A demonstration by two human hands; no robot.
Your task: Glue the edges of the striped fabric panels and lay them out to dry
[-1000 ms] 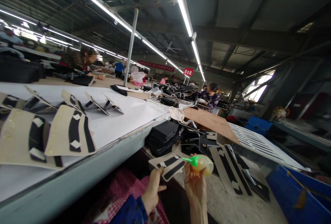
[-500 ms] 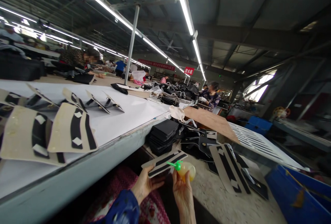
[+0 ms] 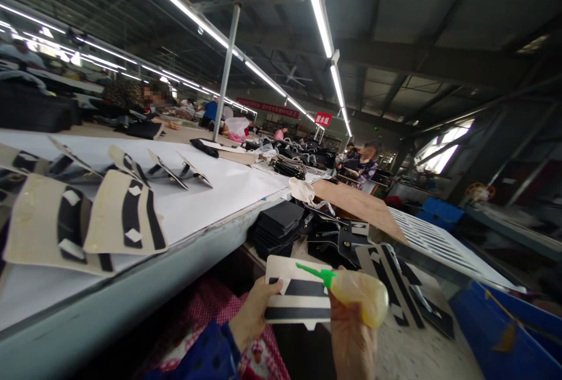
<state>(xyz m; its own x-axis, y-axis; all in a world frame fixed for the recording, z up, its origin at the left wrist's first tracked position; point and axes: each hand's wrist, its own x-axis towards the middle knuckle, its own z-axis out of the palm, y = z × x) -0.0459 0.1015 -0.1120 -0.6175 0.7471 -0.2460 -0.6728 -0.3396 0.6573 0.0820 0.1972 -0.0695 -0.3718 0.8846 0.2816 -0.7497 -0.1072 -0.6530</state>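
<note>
Lying between hands (image 3: 252,315) (image 3: 353,336): beige panel (image 3: 296,300)

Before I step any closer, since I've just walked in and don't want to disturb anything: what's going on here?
A person is working with both hands. The left hand grips a beige panel with black strips by its edge. The right hand holds a squeeze bottle, its green nozzle in front of the panel; whether it touches is unclear. Similar panels sit on the white table at left, and a black stack lies beyond the hands.
</note>
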